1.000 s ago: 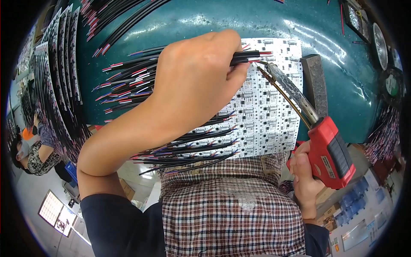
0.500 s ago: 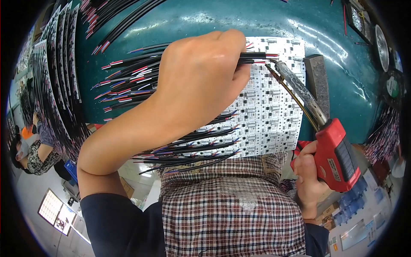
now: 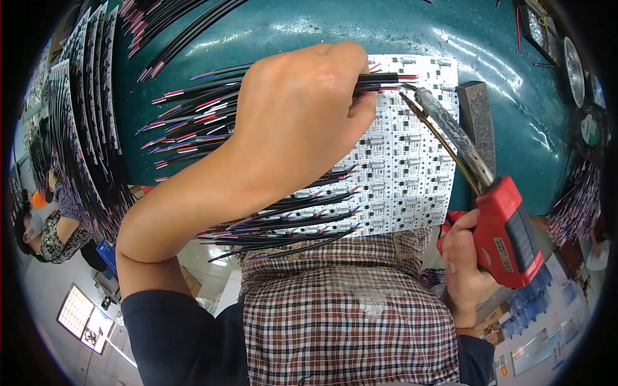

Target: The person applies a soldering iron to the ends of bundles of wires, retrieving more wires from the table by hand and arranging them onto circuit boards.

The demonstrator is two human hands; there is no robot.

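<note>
My left hand [image 3: 302,109] is closed around a few black cables [image 3: 378,80]. Their stripped ends, with red and white wires, point right above the white circuit board sheet [image 3: 412,186]. In my right hand [image 3: 465,260] is a red soldering gun [image 3: 508,225], gripped by its handle. Its hot tip and a thin solder feed tube [image 3: 438,135] reach up and left, close to the wire ends. Whether the tip touches them I cannot tell. More black cables [image 3: 193,122] lie across the sheet's left side, partly hidden beneath my left hand and forearm.
A dark grey block [image 3: 477,125] sits against the sheet's right edge on the green table [image 3: 360,32]. Stacked boards with wires [image 3: 90,96] stand at the left. Cable bundles [image 3: 199,35] lie at the back. A solder spool [image 3: 589,130] is at far right. Another person [image 3: 61,225] sits at left.
My left hand and the cable ends have shifted slightly up and left. The soldering gun's tip has also moved up a little. My right hand's grip stays the same.
</note>
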